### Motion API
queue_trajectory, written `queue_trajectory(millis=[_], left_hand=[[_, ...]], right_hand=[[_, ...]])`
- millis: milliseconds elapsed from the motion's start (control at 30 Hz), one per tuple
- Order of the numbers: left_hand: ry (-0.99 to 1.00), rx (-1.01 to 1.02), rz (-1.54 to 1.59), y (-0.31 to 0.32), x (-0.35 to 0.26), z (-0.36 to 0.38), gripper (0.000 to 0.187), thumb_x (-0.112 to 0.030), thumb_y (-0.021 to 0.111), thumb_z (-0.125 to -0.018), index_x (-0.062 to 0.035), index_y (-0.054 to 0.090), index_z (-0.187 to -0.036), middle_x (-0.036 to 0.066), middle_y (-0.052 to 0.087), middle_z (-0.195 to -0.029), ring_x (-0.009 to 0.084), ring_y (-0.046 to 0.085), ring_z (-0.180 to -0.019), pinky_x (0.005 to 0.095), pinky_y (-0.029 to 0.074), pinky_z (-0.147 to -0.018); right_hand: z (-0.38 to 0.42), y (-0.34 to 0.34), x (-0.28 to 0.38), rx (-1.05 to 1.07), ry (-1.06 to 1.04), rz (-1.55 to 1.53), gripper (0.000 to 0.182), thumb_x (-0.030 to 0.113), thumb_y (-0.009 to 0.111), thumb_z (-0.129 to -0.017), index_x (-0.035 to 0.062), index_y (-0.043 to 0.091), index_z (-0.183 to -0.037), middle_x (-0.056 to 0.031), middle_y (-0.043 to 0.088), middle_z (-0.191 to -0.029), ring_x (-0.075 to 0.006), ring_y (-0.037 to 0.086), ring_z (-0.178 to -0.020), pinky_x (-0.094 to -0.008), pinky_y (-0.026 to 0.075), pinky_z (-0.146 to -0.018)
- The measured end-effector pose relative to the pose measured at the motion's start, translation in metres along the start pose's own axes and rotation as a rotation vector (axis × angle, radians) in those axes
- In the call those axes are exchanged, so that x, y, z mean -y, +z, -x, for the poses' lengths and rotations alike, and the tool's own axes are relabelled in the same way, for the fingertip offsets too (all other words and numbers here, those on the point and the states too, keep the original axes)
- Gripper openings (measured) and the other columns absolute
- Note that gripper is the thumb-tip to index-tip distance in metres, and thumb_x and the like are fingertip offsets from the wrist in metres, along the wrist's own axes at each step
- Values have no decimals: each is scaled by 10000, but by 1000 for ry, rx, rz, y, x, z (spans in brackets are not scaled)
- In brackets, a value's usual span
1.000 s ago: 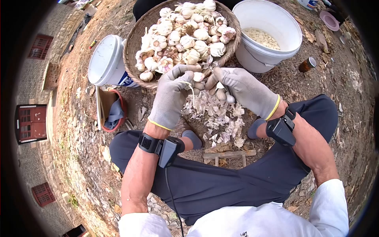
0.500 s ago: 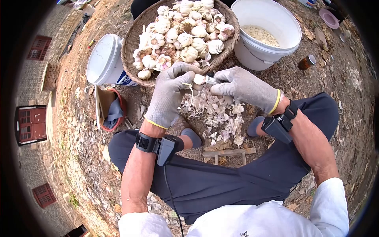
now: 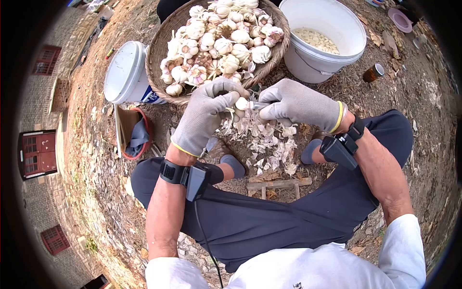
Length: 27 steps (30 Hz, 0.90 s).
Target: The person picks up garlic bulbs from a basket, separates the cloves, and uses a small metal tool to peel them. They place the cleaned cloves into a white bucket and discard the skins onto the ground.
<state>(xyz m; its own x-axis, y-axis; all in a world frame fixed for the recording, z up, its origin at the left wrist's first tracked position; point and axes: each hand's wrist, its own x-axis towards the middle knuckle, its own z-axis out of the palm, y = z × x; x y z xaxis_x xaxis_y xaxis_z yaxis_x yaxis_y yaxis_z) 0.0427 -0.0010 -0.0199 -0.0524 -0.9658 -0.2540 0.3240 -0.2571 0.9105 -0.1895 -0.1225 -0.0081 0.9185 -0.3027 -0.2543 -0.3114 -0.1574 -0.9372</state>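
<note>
One pale, rounded garlic piece [image 3: 242, 103] we are pinching in our curled, grey-gloved left hand [image 3: 204, 113], while our grey-gloved right hand [image 3: 308, 105] is clenching a small metal blade [image 3: 260, 105] against it. Below, papery white skins [image 3: 272, 144] are littering brown, leaf-strewn ground [image 3: 356, 96]; a round woven basket [image 3: 156, 58] is sitting ahead, a grey masonry wall [image 3: 37, 96] rising leftward.

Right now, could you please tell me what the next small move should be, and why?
Perhaps draw the knife gently along the held garlic, since the left hand grips it and the right hand has the blade right up at its side.
</note>
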Motion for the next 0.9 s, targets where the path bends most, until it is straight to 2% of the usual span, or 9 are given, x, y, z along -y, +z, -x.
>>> queue_trajectory(millis=[100, 233, 333, 400, 433, 500, 633, 767, 900], left_hand=[[-36, 15, 20, -2, 1, 0, 219, -165, 730, -1037, 10, 724, -1168, 59, 758, -986, 130, 719, -839, 277, 573, -708], [-24, 48, 75, 0, 2, 0, 221, -163, 730, -1036, 13, 721, -1169, 64, 761, -1010, 134, 722, -846, 278, 579, -715], [-27, 53, 95, 2, -1, 1, 215, -135, 722, -1036, 16, 725, -1189, 69, 767, -1046, 137, 723, -850, 284, 589, -725], [-3, -167, 30, 10, -4, 1, 223, -99, 712, -1030, 22, 729, -1217, 75, 769, -1071, 139, 727, -863, 284, 599, -754], [-1, -165, 29, 12, -4, 1, 223, -99, 712, -1030, 22, 729, -1217, 75, 769, -1071, 139, 727, -863, 284, 599, -754], [60, -292, -99, 15, -5, 1, 244, -67, 698, -1019, 28, 728, -1241, 76, 771, -1091, 137, 732, -886, 281, 601, -801], [96, -198, -242, 10, -3, 2, 255, -51, 698, -1005, 50, 724, -1237, 94, 771, -1105, 152, 733, -943, 307, 599, -860], [43, 23, -4, 8, -6, 3, 305, -46, 692, -1004, 62, 682, -1289, 118, 768, -1123, 173, 732, -977, 314, 587, -895], [48, 19, -22, 10, -1, -1, 312, -71, 702, -1012, 48, 670, -1299, 120, 767, -1117, 177, 731, -979, 322, 584, -904]], right_hand=[[0, 0, -1, 30, 10, -10, 194, 188, 705, -958, 7, 740, -899, 8, 639, -688, -54, 532, -528, -257, 428, -527], [2, -2, -1, 56, 6, -35, 289, 267, 734, -973, -5, 777, -885, -15, 664, -693, -64, 564, -540, -274, 459, -534], [3, 0, 4, 56, 27, -124, 179, 175, 724, -964, 10, 755, -903, 11, 693, -735, -33, 520, -528, -241, 411, -508], [4, 2, 5, -9, 141, -315, 177, 177, 718, -1004, 15, 773, -960, 1, 743, -789, -10, 522, -529, -207, 398, -474], [4, 2, 5, -11, 141, -314, 177, 177, 718, -1004, 15, 773, -960, 1, 743, -789, -10, 522, -529, -207, 398, -474], [2, 2, 5, -23, 177, -361, 216, 178, 680, -1054, -16, 757, -1002, -36, 753, -849, -23, 609, -537, -190, 493, -499], [2, 2, 0, -27, 181, -417, 218, 183, 670, -1070, -18, 752, -1048, -43, 755, -864, -23, 618, -537, -187, 510, -492], [3, 2, 3, -22, 146, -476, 218, 184, 660, -1077, -11, 753, -1048, -33, 746, -843, -17, 613, -536, -193, 513, -489], [4, 0, 4, -39, 125, -449, 222, 185, 654, -1081, -8, 753, -1036, -28, 738, -825, -16, 610, -535, -195, 504, -476]])
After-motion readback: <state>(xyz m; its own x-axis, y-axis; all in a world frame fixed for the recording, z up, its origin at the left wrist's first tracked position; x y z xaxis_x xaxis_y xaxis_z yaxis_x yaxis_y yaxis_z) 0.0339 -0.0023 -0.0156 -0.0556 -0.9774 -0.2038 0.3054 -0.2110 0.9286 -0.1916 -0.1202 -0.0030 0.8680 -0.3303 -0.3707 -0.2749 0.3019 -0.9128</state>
